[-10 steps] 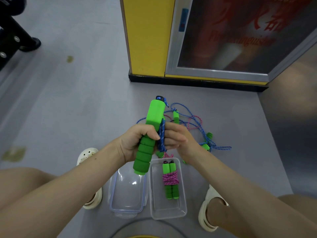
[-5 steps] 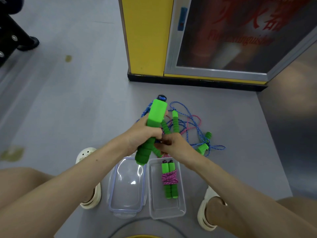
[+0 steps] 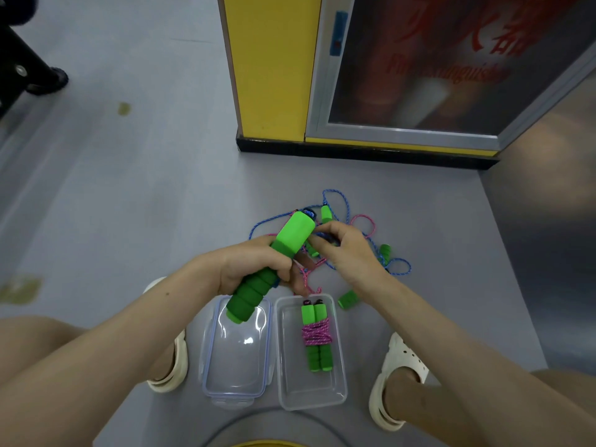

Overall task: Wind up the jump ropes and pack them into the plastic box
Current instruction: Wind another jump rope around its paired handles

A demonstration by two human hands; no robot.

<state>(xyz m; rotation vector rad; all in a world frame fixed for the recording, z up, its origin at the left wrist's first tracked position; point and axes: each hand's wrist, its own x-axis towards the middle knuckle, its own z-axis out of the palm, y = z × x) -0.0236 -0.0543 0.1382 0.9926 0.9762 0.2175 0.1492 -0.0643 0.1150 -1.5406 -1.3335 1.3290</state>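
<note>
Nearest: clear plastic box (image 3: pixel 342 379) is sitting open on the grey floor (image 3: pixel 129 204) between two white sandals (image 3: pixel 401 356), with its lid (image 3: pixel 235 379) lying just beside it on the left. One wound jump rope (image 3: pixel 316 333) is already lying in the box, its two green handles side by side and pink cord wrapped round the middle.

Above the lid, the left hand (image 3: pixel 254 269) is gripping a thick green foam handle (image 3: pixel 295 233), fingers curled tight round its ribbed section and the handle tilting up to the right. The right hand (image 3: pixel 348 253) is working at the handle's top end, thumb and fingertips pressed together and pinching the blue rope (image 3: pixel 346 204).

Beyond the hands, the rest of the blue rope is lying tangled with a pink rope (image 3: pixel 367 221) and several loose green handles (image 3: pixel 348 300) on the floor.

Farthest: a yellow cabinet (image 3: pixel 271 75) with a glazed door is standing behind.
</note>
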